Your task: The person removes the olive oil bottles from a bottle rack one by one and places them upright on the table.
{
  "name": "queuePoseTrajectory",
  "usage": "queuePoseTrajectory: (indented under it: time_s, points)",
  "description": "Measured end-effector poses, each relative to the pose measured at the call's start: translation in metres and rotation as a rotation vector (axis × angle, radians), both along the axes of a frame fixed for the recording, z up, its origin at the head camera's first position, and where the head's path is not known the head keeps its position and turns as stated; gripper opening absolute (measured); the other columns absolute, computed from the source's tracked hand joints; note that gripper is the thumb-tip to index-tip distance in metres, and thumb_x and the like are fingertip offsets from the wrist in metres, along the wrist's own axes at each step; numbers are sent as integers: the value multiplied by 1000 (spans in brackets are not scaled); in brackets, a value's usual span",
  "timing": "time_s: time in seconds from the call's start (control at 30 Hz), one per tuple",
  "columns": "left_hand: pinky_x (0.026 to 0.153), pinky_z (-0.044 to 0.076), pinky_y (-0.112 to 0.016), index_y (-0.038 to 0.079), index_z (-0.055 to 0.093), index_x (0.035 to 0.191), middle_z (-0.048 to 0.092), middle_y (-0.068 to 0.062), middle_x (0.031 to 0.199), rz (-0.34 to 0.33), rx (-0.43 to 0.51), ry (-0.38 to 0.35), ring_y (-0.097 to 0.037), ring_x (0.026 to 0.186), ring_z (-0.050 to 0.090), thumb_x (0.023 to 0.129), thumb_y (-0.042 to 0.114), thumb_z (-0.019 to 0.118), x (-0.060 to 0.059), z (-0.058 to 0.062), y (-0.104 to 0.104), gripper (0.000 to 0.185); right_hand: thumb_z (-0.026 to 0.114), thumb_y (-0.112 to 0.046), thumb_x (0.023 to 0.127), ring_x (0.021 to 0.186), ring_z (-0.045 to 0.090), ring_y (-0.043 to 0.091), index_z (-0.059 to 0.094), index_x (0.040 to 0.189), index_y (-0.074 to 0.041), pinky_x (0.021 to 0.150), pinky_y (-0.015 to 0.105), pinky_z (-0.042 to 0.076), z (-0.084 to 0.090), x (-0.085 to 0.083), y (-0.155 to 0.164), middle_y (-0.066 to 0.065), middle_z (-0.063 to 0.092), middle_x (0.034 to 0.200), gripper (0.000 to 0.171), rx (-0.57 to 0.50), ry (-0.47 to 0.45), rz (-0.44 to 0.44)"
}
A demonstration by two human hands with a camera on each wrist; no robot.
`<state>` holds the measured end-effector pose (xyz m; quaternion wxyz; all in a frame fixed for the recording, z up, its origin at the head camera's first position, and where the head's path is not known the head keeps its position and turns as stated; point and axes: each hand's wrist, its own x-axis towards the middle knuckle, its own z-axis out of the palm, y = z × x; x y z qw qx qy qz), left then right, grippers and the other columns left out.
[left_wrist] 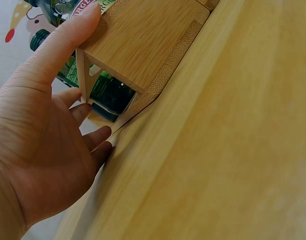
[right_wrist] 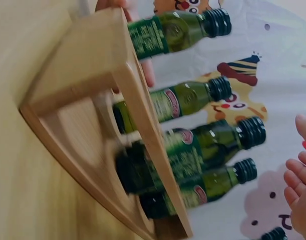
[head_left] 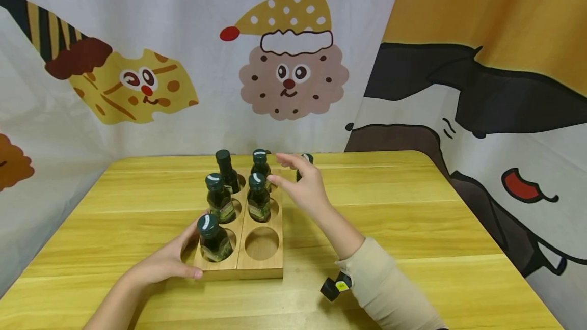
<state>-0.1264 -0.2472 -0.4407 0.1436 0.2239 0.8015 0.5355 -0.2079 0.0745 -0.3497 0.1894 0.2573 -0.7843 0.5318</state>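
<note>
The left hand [head_left: 165, 264] rests with straight fingers against the near left corner of the wooden rack [head_left: 257, 264] on the table [head_left: 412, 218]; the right hand [head_left: 304, 190] hovers with fingers loosely apart, holding nothing, just beside the rack's middle bottles [head_left: 259, 197]; another bottle [head_left: 306, 159] stands beyond it.

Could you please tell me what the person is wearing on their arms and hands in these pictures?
The hands are bare: no gloves, and no rings that I can see. The right arm wears a beige long sleeve, pushed back from the wrist. A small black device with a yellow mark sits under that forearm. The left hand and its forearm show no sleeve.
</note>
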Motion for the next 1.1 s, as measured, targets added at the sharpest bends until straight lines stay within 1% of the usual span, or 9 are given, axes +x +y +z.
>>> queuePoseTrajectory:
  time_s: [0.2, 0.33, 0.5, 0.6, 0.63, 0.73, 0.83, 0.93, 1.1]
  points:
    - [99, 5, -73, 6, 3, 154, 14, -33, 151, 3, -13, -2, -56, 134, 8, 69, 8, 81, 1, 0, 0, 116, 79, -19, 80, 104, 57, 25, 64, 122, -5, 90, 34, 47, -8, 6, -15, 4, 65, 113, 47, -14, -57, 34]
    - [99, 5, -73, 9, 2, 154, 15, -32, 151, 1, 5, -13, -54, 135, 10, 68, 7, 81, 1, 0, 0, 117, 78, -22, 81, 99, 58, 19, 63, 123, -5, 85, 34, 49, -16, 6, -23, 5, 65, 111, 48, -2, -77, 41]
    - [99, 5, -73, 9, 2, 155, 15, -31, 151, -1, 7, -10, -54, 135, 10, 68, 7, 82, 1, -1, 0, 117, 78, -25, 81, 94, 55, 11, 64, 123, -6, 81, 37, 50, -25, 6, -29, -1, 65, 110, 48, -1, -104, 28]
    - [98, 5, -74, 8, 2, 154, 14, -32, 152, -2, -1, -2, -55, 135, 8, 69, 8, 81, 1, 0, 0, 117, 78, -27, 80, 94, 55, 13, 64, 123, -8, 79, 37, 50, -28, 7, -32, -2, 64, 110, 49, 1, -124, 14]
    - [99, 4, -73, 9, 2, 154, 13, -31, 152, 1, -5, -6, -55, 135, 8, 69, 8, 81, 1, 0, 0, 117, 79, -28, 80, 94, 56, 14, 65, 123, -8, 79, 34, 50, -28, 7, -33, -2, 65, 109, 49, 4, -125, 6]
    - [98, 4, -74, 9, 2, 154, 12, -31, 152, 1, -10, -1, -55, 135, 7, 69, 8, 81, 1, 1, 0, 117, 79, -28, 80, 95, 58, 19, 65, 122, -8, 78, 34, 50, -30, 6, -36, 0, 65, 110, 49, -3, -126, -4]
    - [98, 4, -74, 9, 2, 155, 13, -31, 152, -1, -11, 5, -55, 135, 7, 69, 8, 81, 1, 1, 0, 117, 79, -26, 80, 95, 59, 21, 65, 121, -7, 80, 40, 51, -32, 6, -39, 2, 65, 110, 47, -13, -114, -15]
    - [97, 5, -75, 8, 2, 154, 14, -31, 152, -8, -7, 12, -56, 134, 9, 69, 8, 81, 1, 1, 0, 117, 78, -24, 81, 94, 60, 19, 66, 119, -6, 80, 45, 51, -32, 6, -41, 3, 66, 108, 43, -27, -97, -26]
    - [98, 5, -74, 7, 2, 154, 15, -32, 151, -14, 0, 18, -55, 134, 10, 70, 8, 81, 1, 1, 0, 116, 77, -19, 82, 91, 59, 18, 67, 115, -3, 79, 47, 52, -31, 6, -43, 4, 66, 105, 38, -47, -87, -20]
